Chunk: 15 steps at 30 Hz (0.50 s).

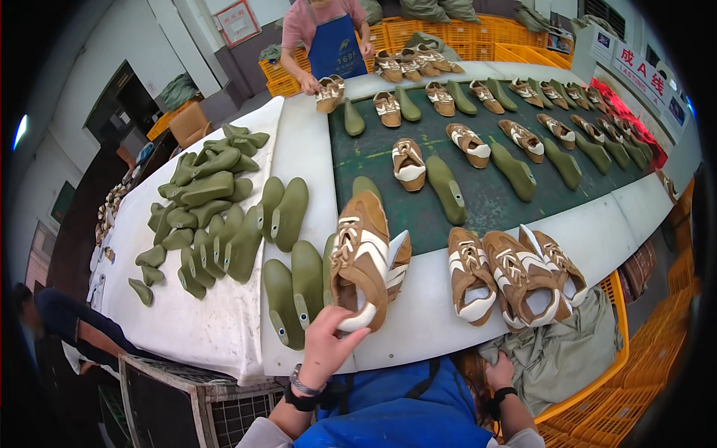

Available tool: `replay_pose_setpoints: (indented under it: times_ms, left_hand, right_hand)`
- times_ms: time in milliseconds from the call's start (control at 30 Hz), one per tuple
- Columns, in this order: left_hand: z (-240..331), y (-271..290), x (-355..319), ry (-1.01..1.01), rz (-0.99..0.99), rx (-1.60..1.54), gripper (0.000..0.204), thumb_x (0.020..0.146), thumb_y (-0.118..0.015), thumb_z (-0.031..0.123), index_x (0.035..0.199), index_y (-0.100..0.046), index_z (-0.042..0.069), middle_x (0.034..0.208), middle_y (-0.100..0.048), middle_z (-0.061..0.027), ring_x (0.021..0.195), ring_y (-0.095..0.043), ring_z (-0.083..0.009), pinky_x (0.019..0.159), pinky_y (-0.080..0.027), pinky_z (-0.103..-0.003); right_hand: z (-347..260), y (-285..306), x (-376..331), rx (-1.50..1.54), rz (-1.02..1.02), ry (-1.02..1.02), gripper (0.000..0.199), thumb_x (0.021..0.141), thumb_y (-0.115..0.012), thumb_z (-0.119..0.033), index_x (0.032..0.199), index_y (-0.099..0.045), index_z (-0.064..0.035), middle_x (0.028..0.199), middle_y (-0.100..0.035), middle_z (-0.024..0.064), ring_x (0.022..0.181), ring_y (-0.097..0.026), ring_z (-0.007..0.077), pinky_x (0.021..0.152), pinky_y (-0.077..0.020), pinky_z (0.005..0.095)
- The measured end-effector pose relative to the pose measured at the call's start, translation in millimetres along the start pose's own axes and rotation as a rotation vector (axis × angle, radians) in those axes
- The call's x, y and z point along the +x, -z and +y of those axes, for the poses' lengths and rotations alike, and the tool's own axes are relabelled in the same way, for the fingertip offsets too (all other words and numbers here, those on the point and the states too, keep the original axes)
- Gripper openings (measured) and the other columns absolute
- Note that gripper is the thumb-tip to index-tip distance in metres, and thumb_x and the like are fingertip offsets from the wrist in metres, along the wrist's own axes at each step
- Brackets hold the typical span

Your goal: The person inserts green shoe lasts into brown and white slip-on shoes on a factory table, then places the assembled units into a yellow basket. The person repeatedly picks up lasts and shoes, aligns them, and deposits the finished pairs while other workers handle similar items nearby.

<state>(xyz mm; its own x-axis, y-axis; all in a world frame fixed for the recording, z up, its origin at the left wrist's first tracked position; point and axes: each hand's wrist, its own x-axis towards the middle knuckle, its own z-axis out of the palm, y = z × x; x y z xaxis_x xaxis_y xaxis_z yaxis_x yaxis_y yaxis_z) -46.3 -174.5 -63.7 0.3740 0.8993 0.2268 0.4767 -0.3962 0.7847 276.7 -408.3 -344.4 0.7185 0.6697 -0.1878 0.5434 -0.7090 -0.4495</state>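
Observation:
My left hand (328, 345) pinches the heel of a brown suede sneaker (361, 250) with white stripes and white laces, held toe away from me over the near table edge. Another shoe (399, 265) shows partly behind it. Close by on the left stand green shoe lasts (278, 295). My right hand (500, 371) is down at the yellow crate (621, 317), beside grey-green cloth (579, 347). Its fingers look curled by something brown, but what they hold is hidden. Several matching sneakers (523, 276) sit on the near white edge, just beyond that hand.
A green conveyor belt (358, 168) carries rows of sneakers and lasts. Many green lasts (205, 187) lie on a white-covered table (134, 328) to the left. Across the belt a co-worker in a blue apron (337, 48) touches a sneaker. Yellow crates (650, 373) stand at the right.

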Motion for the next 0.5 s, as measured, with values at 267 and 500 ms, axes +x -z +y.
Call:
replay_pose_setpoints:
  times_ms: [267, 500]
  left_hand:
    - [10.1, -13.8, 1.9, -0.326, 0.109, 0.532, 0.028, 0.064, -0.076, 0.012, 0.088, -0.063, 0.011, 0.089, -0.056, -0.0037, 0.077, -0.053, -0.0245, 0.066, -0.038, -0.037]
    - [7.7, -10.9, -1.1, -0.32, 0.134, 0.554, 0.031, 0.064, -0.076, 0.011, 0.091, -0.063, 0.011, 0.091, -0.056, -0.0035, 0.076, -0.053, -0.0243, 0.067, -0.038, -0.037]
  right_hand:
    - [-0.4, 0.5, 0.5, -0.002, -0.025, -0.017, 0.048, 0.07, -0.07, -0.021, 0.111, -0.06, 0.0008, 0.1, -0.064, 0.0236, 0.095, -0.06, 0.0414, 0.085, -0.048, 0.0466]
    - [-1.4, 0.4, 1.6, -0.005, -0.061, -0.042, 0.051, 0.071, -0.069, -0.021, 0.115, -0.057, 0.0017, 0.104, -0.063, 0.025, 0.099, -0.059, 0.0414, 0.088, -0.0463, 0.046]
